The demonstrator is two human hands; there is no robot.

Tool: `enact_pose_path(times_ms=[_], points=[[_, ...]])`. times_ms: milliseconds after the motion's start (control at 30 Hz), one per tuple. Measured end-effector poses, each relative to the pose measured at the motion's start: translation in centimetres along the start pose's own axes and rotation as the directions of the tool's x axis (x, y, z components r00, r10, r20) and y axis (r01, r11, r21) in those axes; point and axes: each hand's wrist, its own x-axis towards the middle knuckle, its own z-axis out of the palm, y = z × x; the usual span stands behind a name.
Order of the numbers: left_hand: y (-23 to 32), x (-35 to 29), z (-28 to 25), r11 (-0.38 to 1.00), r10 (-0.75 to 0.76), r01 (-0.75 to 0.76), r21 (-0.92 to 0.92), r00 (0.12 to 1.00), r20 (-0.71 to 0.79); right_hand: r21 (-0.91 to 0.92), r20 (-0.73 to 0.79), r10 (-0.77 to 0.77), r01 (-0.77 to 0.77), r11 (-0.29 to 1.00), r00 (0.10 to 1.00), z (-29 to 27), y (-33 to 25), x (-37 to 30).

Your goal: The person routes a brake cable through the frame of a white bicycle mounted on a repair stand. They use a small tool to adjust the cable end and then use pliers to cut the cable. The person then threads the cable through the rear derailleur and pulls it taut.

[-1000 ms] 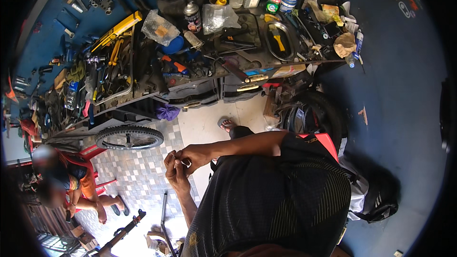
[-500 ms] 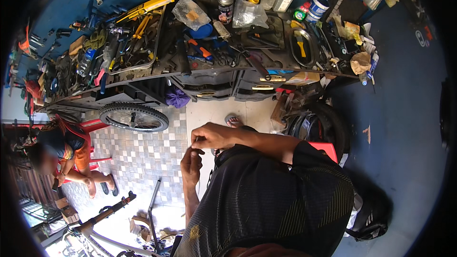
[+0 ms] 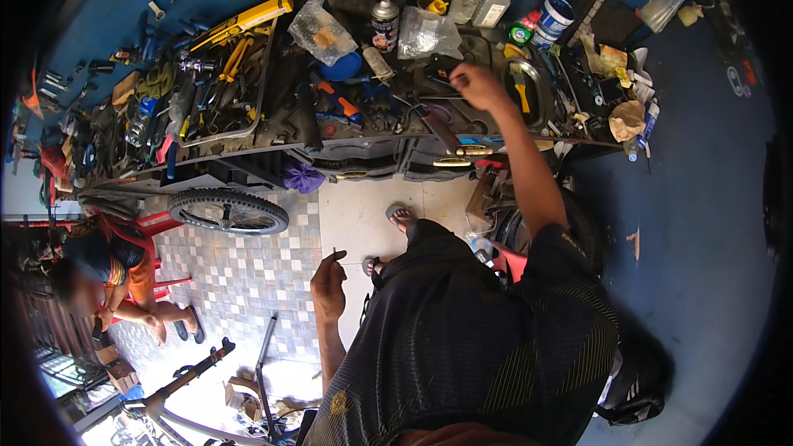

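While left hand pinches small piece, spray can shows label.

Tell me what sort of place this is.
Probably a bicycle repair workshop: there is a knobbly-tyred spoked wheel, what looks like a bike frame, and a workbench crowded with hand tools.

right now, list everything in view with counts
workbench: 1, dark, across top
spray can: 1, dark, bench back
tub: 1, blue-white, bench back
oval tray: 1, silver, bench right
brush: 1, yellow, in tray
tools: uncountable, mixed, bench and wall
spoked wheel: 1, black, below bench
bundle: 1, purple, under bench
bike frame: 1, brownish, lower left
seated person: 1, dark top, left
backpack: 1, black, lower right
left hand: 1, bare, centre, pinching small object
right hand: 1, bare, over bench
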Motion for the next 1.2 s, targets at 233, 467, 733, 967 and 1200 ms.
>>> enact_pose_path(times_ms=[233,467,733,967,1200], points=[[-1.3,3.4,0.1,0.992,-0.096,0.086,-0.094,0.990,-0.107,-0.190,0.253,0.330,-0.288,0.939,0.909,-2.3,6.9,5.8],[0.1,4.9,1.1,0.976,-0.215,0.204,-0.077,0.958,-0.189,0.205,-0.037,0.375,-0.360,0.910,0.926,-7.5,12.6,6.7],[0.5,6.3,2.0,0.969,-0.241,0.219,-0.116,0.939,-0.244,-0.176,-0.559,0.343,-0.513,0.840,0.755,-18.7,21.1,3.6],[0.4,7.4,1.8,0.981,-0.192,0.185,-0.053,0.956,-0.221,-0.233,-0.446,0.477,-0.613,0.755,0.758,-18.0,25.6,2.6],[0.4,6.3,1.3,0.980,-0.177,0.197,0.035,0.934,-0.311,-0.524,-0.399,0.613,-0.718,0.458,0.682,-15.6,23.1,4.4]])
